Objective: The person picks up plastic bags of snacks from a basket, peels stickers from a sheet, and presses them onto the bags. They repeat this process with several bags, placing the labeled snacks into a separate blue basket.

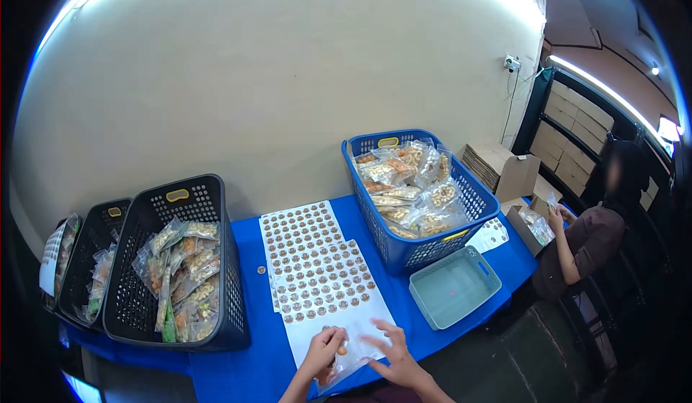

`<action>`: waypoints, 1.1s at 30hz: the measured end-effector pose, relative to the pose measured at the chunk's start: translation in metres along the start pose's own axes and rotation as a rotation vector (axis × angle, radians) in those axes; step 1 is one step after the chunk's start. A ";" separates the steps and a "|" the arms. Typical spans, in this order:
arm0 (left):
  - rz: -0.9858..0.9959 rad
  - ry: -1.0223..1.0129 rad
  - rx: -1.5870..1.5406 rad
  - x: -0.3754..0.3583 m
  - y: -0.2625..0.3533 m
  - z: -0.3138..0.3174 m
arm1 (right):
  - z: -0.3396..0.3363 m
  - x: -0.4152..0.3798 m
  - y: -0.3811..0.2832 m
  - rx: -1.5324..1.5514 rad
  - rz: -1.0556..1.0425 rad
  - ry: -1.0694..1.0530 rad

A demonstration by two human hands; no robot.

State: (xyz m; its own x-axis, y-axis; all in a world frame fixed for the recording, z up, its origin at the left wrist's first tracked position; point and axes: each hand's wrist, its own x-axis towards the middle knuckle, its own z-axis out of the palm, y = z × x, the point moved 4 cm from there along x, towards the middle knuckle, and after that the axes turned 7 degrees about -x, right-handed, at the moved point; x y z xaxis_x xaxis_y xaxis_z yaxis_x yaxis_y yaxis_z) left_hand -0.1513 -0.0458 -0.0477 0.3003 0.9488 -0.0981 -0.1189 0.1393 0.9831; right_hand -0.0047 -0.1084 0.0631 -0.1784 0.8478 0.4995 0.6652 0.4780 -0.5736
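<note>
My left hand (325, 350) is closed on a clear plastic bag (352, 360), thumb and fingers pinched at its left side. Reddish-brown contents show below that hand, and a small orange-brown round spot lies beside the fingertips. Over the bag's right side, my right hand (395, 356) is open with its fingers spread. The bag overlaps the bare lower part of a white sheet of round brown stickers (324, 279). Another sticker sheet (295, 223) lies partly beneath it, farther back. One loose round sticker (262, 269) rests on the blue tablecloth to the left.
A blue basket (453, 243) full of snack bags stands at the back right, with a pale green tray (435, 311) before it. Dark baskets (235, 288) of bags line the left. On the right, a person (584, 237) handles a packet above a cardboard box (523, 231).
</note>
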 end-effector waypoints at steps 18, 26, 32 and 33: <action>0.306 -0.014 0.531 0.015 0.054 0.062 | -0.005 0.018 0.079 0.388 0.268 -0.046; 0.557 -0.046 0.586 0.060 0.085 0.131 | -0.062 0.023 0.126 0.417 0.139 0.019; 0.791 0.292 0.331 0.107 0.113 0.146 | -0.099 -0.001 0.193 0.380 0.253 0.042; 0.814 0.415 0.276 0.116 0.133 0.143 | -0.108 -0.007 0.207 0.372 0.308 0.048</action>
State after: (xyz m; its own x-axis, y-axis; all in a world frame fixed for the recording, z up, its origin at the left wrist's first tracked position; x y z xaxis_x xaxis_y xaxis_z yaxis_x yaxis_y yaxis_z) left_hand 0.0036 0.0420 0.0934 -0.1419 0.7574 0.6374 0.1004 -0.6296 0.7704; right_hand 0.2125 -0.0405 0.0111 0.0257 0.9555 0.2939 0.3763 0.2631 -0.8884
